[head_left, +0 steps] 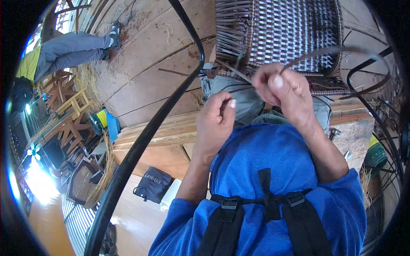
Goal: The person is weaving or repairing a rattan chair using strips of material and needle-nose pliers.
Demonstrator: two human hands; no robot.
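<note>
A dark brown woven panel (294, 34) of flat strips lies in front of my knees, with loose strip ends along its left side. Just over its near edge, my right hand (288, 91) is closed round a brown weaving strip (376, 53), which curves out to the right in a wide, blurred loop. A lighter length of strip slants from the panel's near left corner to the right hand. My left hand (217, 117) is closed too, thumb against curled fingers, left of the right hand and apart from it. A thin dark strip passes by its fingertips; whether they grip it is hidden.
A black bent metal tube (156, 121) crosses the left side close by. Beneath me is a wooden bench (149, 155), with a dark drawstring pouch (153, 184) lower left. Another person (64, 47) is at far left, near wooden chair frames (77, 104).
</note>
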